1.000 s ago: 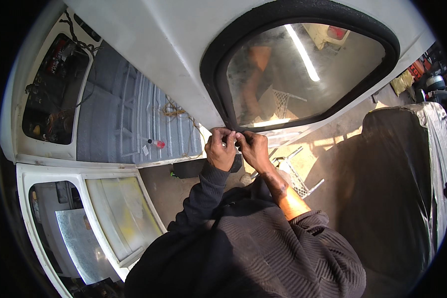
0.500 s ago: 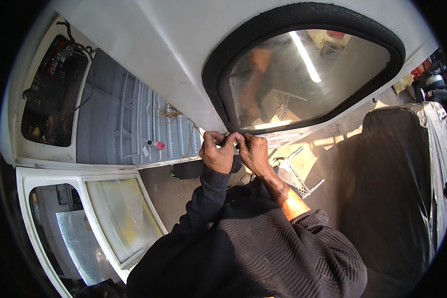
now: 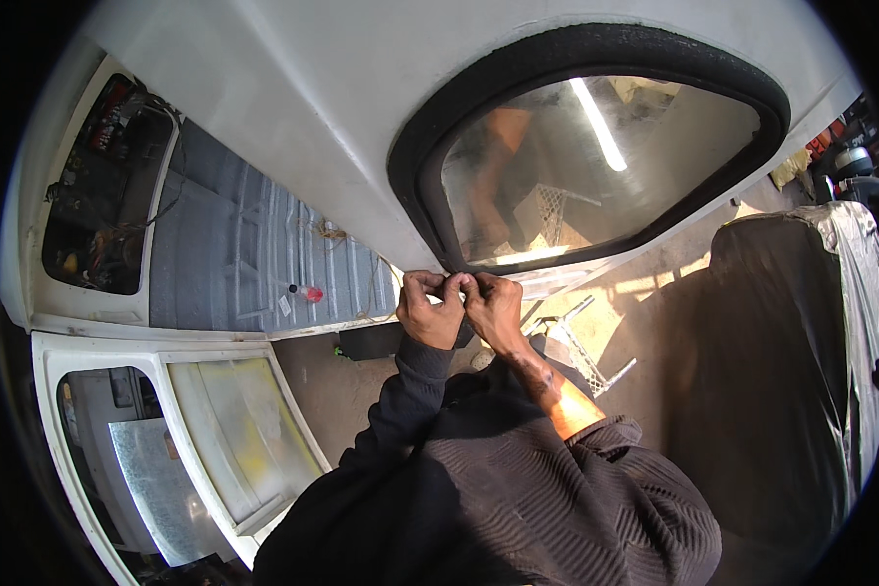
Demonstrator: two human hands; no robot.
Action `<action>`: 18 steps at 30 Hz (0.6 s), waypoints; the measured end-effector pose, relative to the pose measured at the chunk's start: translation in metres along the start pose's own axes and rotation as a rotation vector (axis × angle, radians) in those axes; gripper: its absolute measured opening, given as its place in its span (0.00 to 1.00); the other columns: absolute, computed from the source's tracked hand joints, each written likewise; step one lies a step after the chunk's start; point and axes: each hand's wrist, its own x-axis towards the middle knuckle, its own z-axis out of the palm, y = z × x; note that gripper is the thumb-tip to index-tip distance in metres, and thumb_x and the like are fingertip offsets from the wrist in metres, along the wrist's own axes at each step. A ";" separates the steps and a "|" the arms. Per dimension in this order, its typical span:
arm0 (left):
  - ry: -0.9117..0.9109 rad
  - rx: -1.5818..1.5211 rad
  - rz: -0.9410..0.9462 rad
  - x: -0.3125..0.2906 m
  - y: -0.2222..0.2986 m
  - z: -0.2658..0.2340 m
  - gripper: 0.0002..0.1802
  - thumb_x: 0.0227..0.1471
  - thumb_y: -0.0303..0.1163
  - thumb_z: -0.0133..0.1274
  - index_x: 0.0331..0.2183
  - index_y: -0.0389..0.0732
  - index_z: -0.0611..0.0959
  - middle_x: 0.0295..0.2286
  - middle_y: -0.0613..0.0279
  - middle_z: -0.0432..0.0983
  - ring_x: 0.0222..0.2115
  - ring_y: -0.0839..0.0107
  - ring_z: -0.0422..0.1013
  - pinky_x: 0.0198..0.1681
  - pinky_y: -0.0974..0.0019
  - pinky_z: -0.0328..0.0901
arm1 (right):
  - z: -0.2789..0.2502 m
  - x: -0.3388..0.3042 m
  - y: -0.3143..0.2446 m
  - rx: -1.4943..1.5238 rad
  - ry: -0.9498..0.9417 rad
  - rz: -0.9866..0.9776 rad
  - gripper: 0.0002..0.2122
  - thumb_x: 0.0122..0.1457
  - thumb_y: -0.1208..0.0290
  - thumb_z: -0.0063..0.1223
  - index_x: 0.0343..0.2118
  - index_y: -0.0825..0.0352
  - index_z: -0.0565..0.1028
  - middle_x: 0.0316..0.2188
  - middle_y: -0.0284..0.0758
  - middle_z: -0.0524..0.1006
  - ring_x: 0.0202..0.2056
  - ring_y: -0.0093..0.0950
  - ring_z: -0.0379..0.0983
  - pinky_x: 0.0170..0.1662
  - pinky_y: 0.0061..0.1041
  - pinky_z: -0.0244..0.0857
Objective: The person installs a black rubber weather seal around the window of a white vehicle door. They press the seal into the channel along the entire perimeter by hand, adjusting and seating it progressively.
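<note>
A white vehicle panel (image 3: 352, 88) carries a window (image 3: 596, 176) framed by a thick black rubber window seal (image 3: 412, 146). At the seal's lower left corner, my left hand (image 3: 432, 311) is closed, thumb and fingertips pinched against the rubber. My right hand (image 3: 495, 311) is closed right beside it, its thumb touching or almost touching the left thumb. Both hands appear to grip the seal's edge, though the fingers partly hide the spot. The glass reflects an arm and a bright strip of light.
To the left lies a grey ribbed vehicle floor (image 3: 200, 225) with a red-capped bottle (image 3: 310, 292) on it. A white door (image 3: 156, 356) stands below that. On the right is a seat under a dark cover (image 3: 781, 361). A white metal frame (image 3: 581, 342) rests on the ground behind my right arm.
The window and seal sit slightly lower in view, and both hands have shifted a little downward with them. The pinching hold at the corner looks the same.
</note>
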 end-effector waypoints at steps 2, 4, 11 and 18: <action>0.023 -0.003 0.048 0.000 -0.006 0.009 0.16 0.39 0.27 0.64 0.24 0.38 0.71 0.17 0.61 0.72 0.18 0.66 0.72 0.22 0.66 0.66 | -0.001 0.003 -0.001 0.061 -0.028 0.021 0.14 0.54 0.68 0.55 0.18 0.74 0.74 0.09 0.46 0.66 0.10 0.36 0.62 0.18 0.32 0.56; 0.014 -0.021 0.080 0.002 -0.009 0.011 0.13 0.40 0.27 0.62 0.24 0.37 0.72 0.19 0.60 0.72 0.18 0.64 0.71 0.21 0.64 0.65 | -0.003 0.008 0.003 0.093 -0.085 0.057 0.14 0.55 0.67 0.54 0.19 0.74 0.75 0.09 0.45 0.67 0.10 0.33 0.63 0.18 0.31 0.57; -0.128 -0.145 0.075 0.018 -0.013 -0.006 0.13 0.44 0.30 0.62 0.24 0.37 0.73 0.18 0.60 0.73 0.17 0.67 0.72 0.21 0.67 0.65 | 0.004 -0.003 0.021 0.207 -0.046 0.021 0.18 0.57 0.63 0.53 0.19 0.75 0.70 0.10 0.44 0.65 0.13 0.31 0.57 0.19 0.30 0.55; -0.067 -0.051 0.035 0.016 0.013 -0.013 0.14 0.43 0.29 0.63 0.23 0.36 0.72 0.17 0.60 0.72 0.17 0.69 0.73 0.22 0.69 0.66 | -0.007 0.000 0.000 -0.073 -0.099 0.034 0.22 0.57 0.56 0.50 0.17 0.73 0.70 0.13 0.50 0.69 0.19 0.49 0.68 0.23 0.40 0.60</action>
